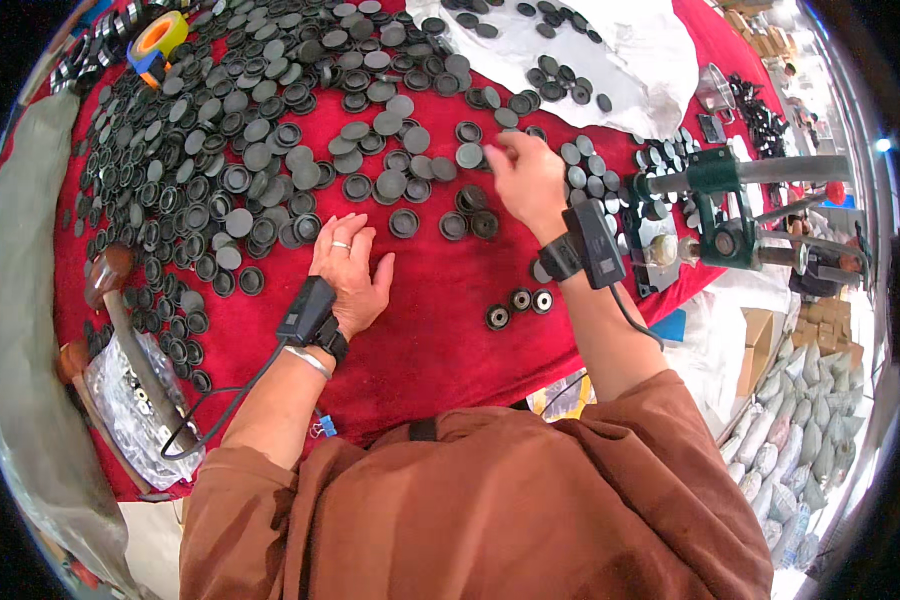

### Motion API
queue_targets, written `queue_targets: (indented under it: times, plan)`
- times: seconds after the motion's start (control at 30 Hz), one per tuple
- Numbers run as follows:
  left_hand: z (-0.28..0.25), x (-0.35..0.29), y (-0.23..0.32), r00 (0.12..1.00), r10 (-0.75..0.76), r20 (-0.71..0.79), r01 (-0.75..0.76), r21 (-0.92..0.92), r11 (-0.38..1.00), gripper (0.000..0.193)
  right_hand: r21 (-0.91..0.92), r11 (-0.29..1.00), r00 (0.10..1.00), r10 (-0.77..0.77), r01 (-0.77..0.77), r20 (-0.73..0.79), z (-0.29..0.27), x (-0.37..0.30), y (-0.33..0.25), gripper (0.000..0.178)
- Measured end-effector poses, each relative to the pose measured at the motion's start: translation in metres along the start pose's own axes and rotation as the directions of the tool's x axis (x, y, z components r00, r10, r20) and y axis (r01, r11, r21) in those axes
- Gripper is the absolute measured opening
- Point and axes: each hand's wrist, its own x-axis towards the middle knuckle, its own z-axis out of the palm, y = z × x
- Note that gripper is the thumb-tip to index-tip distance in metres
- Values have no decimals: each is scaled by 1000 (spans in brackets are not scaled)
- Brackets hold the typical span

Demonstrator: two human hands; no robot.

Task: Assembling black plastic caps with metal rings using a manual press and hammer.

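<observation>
Red cloth (420, 370) beneath and to the left of the green hand press (713, 172), probably as a soft ground against sliding and scuffing. Far left of the press, round black caps (237, 178) in a dense, overlapping spread, some flat side up, others hollow side up; laid loose, perhaps, for easy reach. Nearer the press, on its left, the right hand (526, 180) with thumb and fingers drawn narrow, tips beside a flat-side-up cap (469, 156); cannot tell from this view whether pinching or only touching, a posture apparently suited to small discs. Farther left of the press, the left hand (350, 268), palm down, fingers extended and slightly parted, thumb held wide, with no visible grasp; a pose seemingly suited to steadying. Left of the press and closer to the body, three metal-centred discs (521, 300) in a small group, set apart presumably for ready distinction. Beyond the press and to its left, a white sheet (650, 60) under a sparser scatter of caps, likely as a separating layer.
</observation>
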Motion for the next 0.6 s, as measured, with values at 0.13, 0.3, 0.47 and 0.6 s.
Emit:
queue_targets:
  times: [0.13,0.3,0.47,0.6]
  plan:
    - [-1,2,1,1000,8,12,-9,9,1000,36,-36,955,950,-288,294,119,0,-6,-14,38]
    - [1,4,1,999,34,14,-34,-16,999,36,-255,891,887,-267,376,378,8,12,-19,32]
    - [-2,2,0,999,29,13,-29,-1,1000,35,185,981,956,-110,60,270,-8,7,-17,27]
    - [-3,-1,-1,1000,-3,27,3,11,1000,35,688,-200,716,-235,-697,657,-23,-5,-11,26]
